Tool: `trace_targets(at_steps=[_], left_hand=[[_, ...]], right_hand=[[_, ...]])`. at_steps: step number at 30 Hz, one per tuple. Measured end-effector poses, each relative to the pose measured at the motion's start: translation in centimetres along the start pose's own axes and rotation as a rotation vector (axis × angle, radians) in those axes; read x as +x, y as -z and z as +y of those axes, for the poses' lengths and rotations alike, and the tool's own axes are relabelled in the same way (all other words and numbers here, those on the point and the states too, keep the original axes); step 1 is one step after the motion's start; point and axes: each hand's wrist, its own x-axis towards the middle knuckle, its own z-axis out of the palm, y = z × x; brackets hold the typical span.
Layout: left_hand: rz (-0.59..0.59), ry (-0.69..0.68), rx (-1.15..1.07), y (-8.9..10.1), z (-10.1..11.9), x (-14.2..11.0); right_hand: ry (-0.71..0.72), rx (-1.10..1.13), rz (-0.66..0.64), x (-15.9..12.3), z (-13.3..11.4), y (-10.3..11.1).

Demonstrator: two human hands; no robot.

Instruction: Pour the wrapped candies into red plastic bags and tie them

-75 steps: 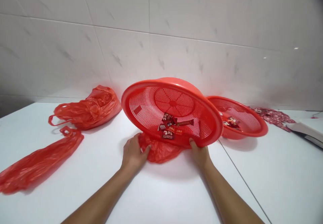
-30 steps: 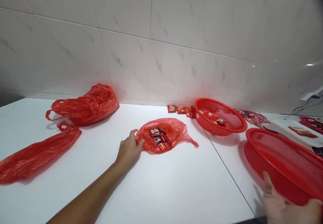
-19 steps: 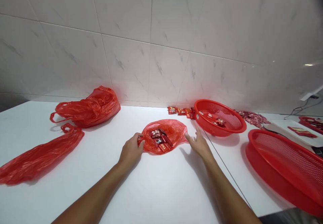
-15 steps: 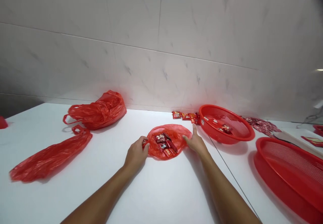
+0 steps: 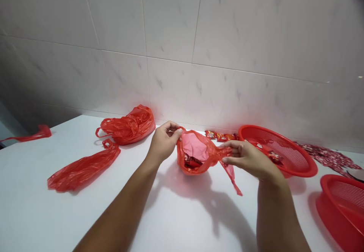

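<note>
A red plastic bag (image 5: 212, 154) hangs between my hands above the white table, its mouth facing me. Inside it lie small red packets (image 5: 192, 162), with pink material (image 5: 195, 146) showing behind them. My left hand (image 5: 165, 140) pinches the bag's left upper edge between thumb and fingers. On the other side my right hand (image 5: 246, 156) grips the gathered right side, and a loose strip of the bag dangles below those fingers. The bag's lower part casts a shadow on the table.
Two more red bags, one full (image 5: 132, 126) and one flat (image 5: 85, 168), lie to the left. Several red packets (image 5: 220, 135) sit by the wall beside a red basket (image 5: 298, 165) holding packets. Another red basket (image 5: 341, 202) stands at the right edge, near patterned red-and-white pieces (image 5: 330, 157).
Both hands have lifted the bag off the table and its mouth has tipped toward me. The right side is now bunched in my right hand. The view has shifted left.
</note>
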Motion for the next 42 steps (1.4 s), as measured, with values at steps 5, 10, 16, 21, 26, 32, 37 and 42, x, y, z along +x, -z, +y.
trace_targets(at_steps=[5, 10, 16, 21, 26, 32, 37, 42], left_hand=[[-0.049, -0.078, 0.243, -1.4, 2.0, -0.2], [-0.428, 0.153, -0.064, -3.9, 1.4, -1.0], [-0.92, 0.12, -0.063, -6.2, -0.4, -2.0], [-0.674, 0.142, -0.023, -6.0, -0.5, -1.3], [-0.593, 0.172, -0.049, -5.2, 0.7, -0.9], [-0.569, 0.128, 0.218, -3.3, 1.9, -1.0], [-0.318, 0.035, 0.417, -0.7, 3.4, -0.9], [-0.347, 0.1, 0.189, 0.0, 4.6, -1.0]], right_hand=[[0.099, -0.336, 0.217, 1.1, -1.1, -1.0], [0.284, -0.159, 0.332, 3.9, -0.3, -2.4], [0.251, 0.068, 0.404, 5.9, -0.5, -5.4], [0.237, 0.406, 0.225, 6.0, 0.1, -4.9], [0.193, 0.467, -0.095, 6.8, 1.4, -6.1], [0.087, 0.87, 0.031, 8.3, 0.8, -10.6], [0.05, 0.898, 0.397, 8.8, 0.8, -10.9], [0.072, 0.193, 0.43, 7.8, 0.7, -10.8]])
